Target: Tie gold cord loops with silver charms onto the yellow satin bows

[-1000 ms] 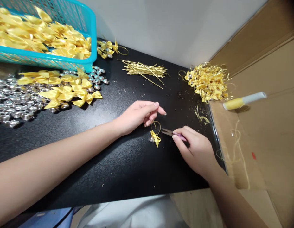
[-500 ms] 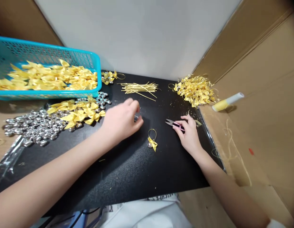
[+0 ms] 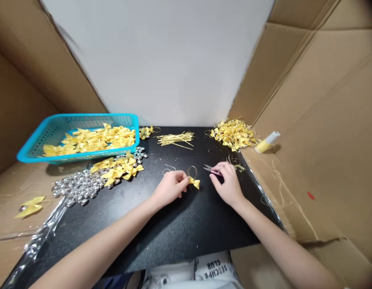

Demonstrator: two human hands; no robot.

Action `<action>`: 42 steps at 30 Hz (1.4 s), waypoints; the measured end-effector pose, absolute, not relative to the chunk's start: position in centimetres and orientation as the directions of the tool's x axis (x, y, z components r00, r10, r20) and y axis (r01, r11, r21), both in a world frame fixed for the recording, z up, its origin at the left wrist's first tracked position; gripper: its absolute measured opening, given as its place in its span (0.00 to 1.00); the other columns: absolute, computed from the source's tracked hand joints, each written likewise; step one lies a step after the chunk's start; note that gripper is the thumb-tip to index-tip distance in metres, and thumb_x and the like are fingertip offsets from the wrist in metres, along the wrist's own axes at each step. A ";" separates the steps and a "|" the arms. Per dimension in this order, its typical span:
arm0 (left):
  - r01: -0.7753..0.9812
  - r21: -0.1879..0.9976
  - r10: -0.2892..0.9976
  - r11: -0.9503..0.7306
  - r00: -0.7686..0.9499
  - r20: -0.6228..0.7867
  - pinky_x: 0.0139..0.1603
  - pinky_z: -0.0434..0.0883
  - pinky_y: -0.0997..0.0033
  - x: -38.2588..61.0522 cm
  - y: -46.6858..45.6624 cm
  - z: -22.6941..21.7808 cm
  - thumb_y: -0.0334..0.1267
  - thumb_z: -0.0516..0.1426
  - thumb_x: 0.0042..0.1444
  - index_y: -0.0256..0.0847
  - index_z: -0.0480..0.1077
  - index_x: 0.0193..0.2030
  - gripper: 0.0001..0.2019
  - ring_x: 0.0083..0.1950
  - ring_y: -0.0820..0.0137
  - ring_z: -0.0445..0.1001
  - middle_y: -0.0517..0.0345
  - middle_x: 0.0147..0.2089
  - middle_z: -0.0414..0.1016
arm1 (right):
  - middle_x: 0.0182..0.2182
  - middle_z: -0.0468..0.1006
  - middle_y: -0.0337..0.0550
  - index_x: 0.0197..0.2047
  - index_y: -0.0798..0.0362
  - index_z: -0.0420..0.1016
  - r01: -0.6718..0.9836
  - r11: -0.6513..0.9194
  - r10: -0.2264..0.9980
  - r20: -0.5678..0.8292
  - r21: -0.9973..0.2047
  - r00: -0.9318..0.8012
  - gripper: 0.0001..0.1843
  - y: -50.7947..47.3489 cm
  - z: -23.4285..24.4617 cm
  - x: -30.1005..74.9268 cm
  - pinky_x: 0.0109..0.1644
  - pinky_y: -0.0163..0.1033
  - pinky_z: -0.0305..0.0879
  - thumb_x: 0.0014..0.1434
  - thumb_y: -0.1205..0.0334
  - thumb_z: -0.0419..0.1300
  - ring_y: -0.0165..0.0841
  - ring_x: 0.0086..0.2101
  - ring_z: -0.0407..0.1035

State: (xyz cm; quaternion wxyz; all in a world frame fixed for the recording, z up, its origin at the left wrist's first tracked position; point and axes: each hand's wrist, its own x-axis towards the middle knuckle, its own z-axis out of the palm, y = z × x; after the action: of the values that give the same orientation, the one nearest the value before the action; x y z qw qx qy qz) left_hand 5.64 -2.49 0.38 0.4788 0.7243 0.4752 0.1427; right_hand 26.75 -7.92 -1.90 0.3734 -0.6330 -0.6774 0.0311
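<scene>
My left hand (image 3: 170, 187) lies on the black mat (image 3: 162, 224) with its fingers curled, pinching the edge of a small yellow bow (image 3: 195, 182) that has a gold wire loop on top. A loose gold wire (image 3: 168, 168) lies just behind that hand. My right hand (image 3: 227, 185) rests to the right of the bow, its fingertips closed on a pair of small snips (image 3: 212, 170) with a pink handle, blades pointing left.
A teal basket (image 3: 80, 120) of yellow bows stands at the back left, with loose bows (image 3: 120, 167) and silver beads (image 3: 79, 186) in front. Cut gold wires (image 3: 175, 139), a heap of finished bows (image 3: 234, 134) and a thread spool (image 3: 266, 142) lie behind. Cardboard walls enclose both sides.
My left hand came back from the left and closed on the bow's edge. My right hand stayed by the snips. The camera tilted up, showing more wall and cardboard.
</scene>
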 end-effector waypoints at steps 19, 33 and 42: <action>0.547 0.302 0.606 -0.781 0.545 0.579 0.32 0.68 0.72 4.1 -3.9 -0.9 0.34 0.53 0.60 0.43 0.69 0.30 0.08 0.28 0.71 0.72 0.55 0.28 0.78 | 0.18 0.68 0.35 0.26 0.52 0.66 0.729 0.395 0.869 0.485 -0.560 -0.099 0.09 -7.3 -0.2 21.0 0.31 0.36 0.53 0.57 0.64 0.52 0.30 0.21 0.62; 0.409 0.519 0.654 -0.751 0.347 0.673 0.24 0.64 0.79 4.6 -4.5 -0.3 0.32 0.55 0.57 0.39 0.67 0.25 0.09 0.21 0.78 0.66 0.64 0.20 0.70 | 0.15 0.63 0.34 0.20 0.51 0.63 0.648 0.554 0.720 0.691 -0.523 -0.058 0.17 -7.2 -0.9 21.1 0.26 0.34 0.53 0.61 0.63 0.52 0.27 0.19 0.57; 0.343 0.682 0.763 -0.646 0.315 0.565 0.26 0.67 0.79 4.8 -4.5 -0.4 0.32 0.55 0.57 0.38 0.68 0.25 0.09 0.22 0.76 0.68 0.61 0.21 0.72 | 0.16 0.63 0.35 0.22 0.53 0.66 0.669 0.607 0.645 0.758 -0.429 -0.098 0.15 -7.2 -1.1 21.3 0.29 0.36 0.54 0.61 0.66 0.53 0.28 0.20 0.58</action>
State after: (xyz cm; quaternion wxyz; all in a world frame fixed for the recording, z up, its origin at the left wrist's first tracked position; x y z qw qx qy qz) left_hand 4.79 -4.47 -0.36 0.2257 0.7789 0.3547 0.4653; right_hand 21.33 -7.21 -1.10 0.5043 -0.4434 -0.7409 -0.0120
